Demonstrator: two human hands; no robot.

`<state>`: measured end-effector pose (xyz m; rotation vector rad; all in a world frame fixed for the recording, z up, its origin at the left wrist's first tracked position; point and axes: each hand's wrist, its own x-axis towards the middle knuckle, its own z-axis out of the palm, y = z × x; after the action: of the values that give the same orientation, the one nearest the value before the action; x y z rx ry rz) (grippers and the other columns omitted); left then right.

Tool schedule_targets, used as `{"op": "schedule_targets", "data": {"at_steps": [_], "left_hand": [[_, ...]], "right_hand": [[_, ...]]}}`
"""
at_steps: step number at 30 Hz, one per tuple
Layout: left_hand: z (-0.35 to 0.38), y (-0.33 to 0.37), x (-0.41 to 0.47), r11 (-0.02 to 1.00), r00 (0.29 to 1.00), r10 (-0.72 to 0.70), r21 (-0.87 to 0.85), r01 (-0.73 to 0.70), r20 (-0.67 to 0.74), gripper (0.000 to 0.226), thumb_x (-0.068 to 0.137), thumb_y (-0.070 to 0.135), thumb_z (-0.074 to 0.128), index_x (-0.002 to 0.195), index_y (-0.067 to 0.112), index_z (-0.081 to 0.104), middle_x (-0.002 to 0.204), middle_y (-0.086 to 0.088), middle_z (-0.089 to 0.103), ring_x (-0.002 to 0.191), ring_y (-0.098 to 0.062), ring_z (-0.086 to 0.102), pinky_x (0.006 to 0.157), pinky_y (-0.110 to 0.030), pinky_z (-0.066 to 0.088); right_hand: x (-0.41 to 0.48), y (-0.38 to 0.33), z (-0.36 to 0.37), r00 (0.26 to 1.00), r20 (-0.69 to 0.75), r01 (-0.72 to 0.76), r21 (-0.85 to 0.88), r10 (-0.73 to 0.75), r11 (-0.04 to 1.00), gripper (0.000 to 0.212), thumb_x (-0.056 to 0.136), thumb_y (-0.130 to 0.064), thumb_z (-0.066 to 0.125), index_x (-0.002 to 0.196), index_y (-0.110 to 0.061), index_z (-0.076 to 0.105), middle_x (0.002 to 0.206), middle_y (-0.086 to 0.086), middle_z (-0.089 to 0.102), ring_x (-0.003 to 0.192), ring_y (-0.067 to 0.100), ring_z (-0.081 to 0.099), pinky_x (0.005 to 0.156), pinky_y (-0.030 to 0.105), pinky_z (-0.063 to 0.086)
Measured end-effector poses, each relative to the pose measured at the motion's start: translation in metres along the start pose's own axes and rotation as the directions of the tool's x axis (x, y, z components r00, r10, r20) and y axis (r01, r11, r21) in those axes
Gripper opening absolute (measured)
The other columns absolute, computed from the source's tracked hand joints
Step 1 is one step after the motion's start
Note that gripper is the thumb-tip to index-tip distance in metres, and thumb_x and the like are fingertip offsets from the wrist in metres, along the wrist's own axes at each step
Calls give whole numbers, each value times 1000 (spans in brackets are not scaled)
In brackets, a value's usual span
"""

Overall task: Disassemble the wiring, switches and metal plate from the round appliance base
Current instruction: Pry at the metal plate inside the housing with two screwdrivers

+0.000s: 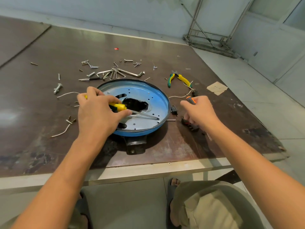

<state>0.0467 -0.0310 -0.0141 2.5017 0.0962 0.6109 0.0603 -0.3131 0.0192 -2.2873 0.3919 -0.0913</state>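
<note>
The round blue appliance base (149,96) lies on the brown table (49,100), with a ragged dark hole in its middle and a black handle tab at its near edge. My left hand (97,111) grips a yellow-handled screwdriver (118,106); its shaft lies across the base and its tip reaches the right rim. My right hand (198,110) grips an orange-and-grey tool handle (191,99) just right of the base. A black switch part (174,110) sits at the base's right rim, and a dark part with red marks (189,125) lies under my right hand.
Loose screws, bolts and hex keys (115,72) are scattered behind the base. Green-and-yellow pliers (179,78) lie at the back right. White wire pieces (67,95) lie left of the base. The table's front edge (148,167) is near my knees.
</note>
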Motion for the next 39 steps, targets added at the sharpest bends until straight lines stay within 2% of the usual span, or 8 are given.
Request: {"op": "schedule_targets", "data": {"at_steps": [2, 5, 11, 16, 22, 25, 28, 39], "left_hand": [[0, 0, -1, 1000, 1000, 6, 5, -6, -11, 49, 60, 70, 78, 96, 36, 74, 101, 6, 39, 105, -23, 37, 76, -42, 50], [-2, 1, -1, 999, 1000, 12, -38, -12, -8, 47, 58, 67, 81, 94, 36, 75, 102, 6, 40, 105, -23, 37, 77, -39, 50], [-24, -6, 7, 975, 998, 42, -217, -52, -49, 37, 58, 61, 83, 88, 42, 70, 99, 6, 41, 103, -18, 34, 79, -29, 39], [-41, -21, 14, 975, 988, 152, -168, -145, 30, 39, 55, 58, 84, 88, 39, 74, 100, 4, 44, 104, -18, 32, 78, -30, 38], [-52, -34, 19, 964, 964, 232, -167, -209, 130, 39, 53, 57, 85, 86, 40, 75, 99, 10, 42, 104, -14, 31, 81, -34, 41], [-62, -38, 21, 957, 956, 247, -195, -216, 155, 41, 49, 64, 79, 84, 44, 72, 98, 12, 43, 105, -14, 32, 78, -24, 38], [-69, -41, 22, 949, 950, 264, -221, -224, 168, 42, 46, 65, 75, 83, 46, 71, 98, 11, 44, 107, -18, 36, 80, -26, 38], [-58, -24, 16, 929, 912, 333, -248, -274, 241, 43, 47, 64, 80, 84, 42, 76, 97, 14, 44, 101, -13, 36, 76, -17, 33]], "right_hand": [[-9, -12, -1, 994, 111, -18, 120, 4, 993, 44, 96, -45, 64, 91, -2, 68, 61, 12, 72, 33, 14, 43, 37, 19, 36], [-22, -23, 13, 963, 269, 12, 18, -16, 1000, 42, 90, -47, 74, 96, -6, 72, 70, 14, 74, 35, 12, 44, 38, 20, 35], [-8, -27, 22, 967, 248, 103, -141, -66, 985, 13, 89, -13, 68, 100, -6, 72, 64, 9, 59, 43, 17, 50, 41, 23, 41], [13, -29, 17, 944, 296, 209, -188, -147, 960, 10, 91, -8, 63, 97, -1, 67, 63, 9, 53, 41, 16, 50, 44, 26, 39], [33, -35, 16, 900, 383, 311, -223, -210, 924, 12, 96, -14, 64, 104, -21, 71, 77, 8, 68, 49, 13, 59, 48, 30, 51], [40, -37, 16, 867, 391, 425, -257, -309, 868, 21, 95, -15, 65, 113, -23, 72, 97, 6, 75, 80, 24, 72, 74, 49, 62], [46, -43, 16, 824, 426, 512, -278, -373, 813, 35, 94, -13, 66, 126, -24, 70, 116, -1, 73, 107, 22, 66, 96, 47, 55], [58, -36, 31, 853, 276, 517, -323, -443, 793, 14, 96, -23, 68, 109, -20, 71, 110, 4, 70, 101, 24, 63, 85, 39, 51]]}}
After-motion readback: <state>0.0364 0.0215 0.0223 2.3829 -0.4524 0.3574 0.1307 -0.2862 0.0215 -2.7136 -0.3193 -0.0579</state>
